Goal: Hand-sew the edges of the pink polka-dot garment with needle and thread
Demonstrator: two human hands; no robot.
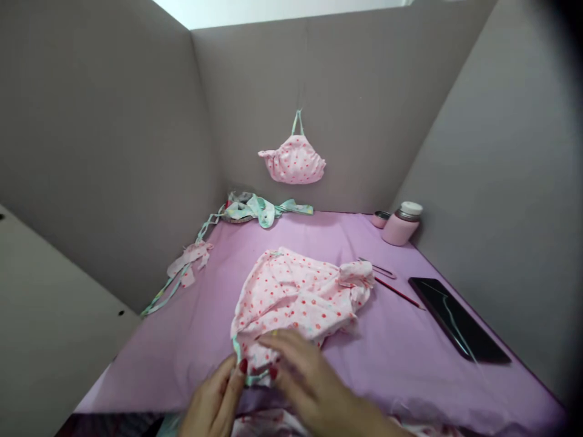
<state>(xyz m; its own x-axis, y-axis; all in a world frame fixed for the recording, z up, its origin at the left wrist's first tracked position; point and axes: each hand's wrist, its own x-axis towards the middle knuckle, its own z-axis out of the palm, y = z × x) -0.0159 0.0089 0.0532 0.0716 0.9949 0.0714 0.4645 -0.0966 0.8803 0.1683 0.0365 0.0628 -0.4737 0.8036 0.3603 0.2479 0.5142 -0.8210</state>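
Grey panels (355,91) are ranged around the lilac-covered worktop (200,334), and its near edge is where the dotted pink cloth (291,297) is spread, long axis angled away and rightward. Its near-left mint edging (237,347) is pinched by the left hand (214,394); over the cloth the right hand (314,376) is laid, thumb and fingers parted, any grip impossible to tell. No writing can be read.

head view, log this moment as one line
left hand: at green trim | right hand: on dotted cloth | surface: purple tablecloth
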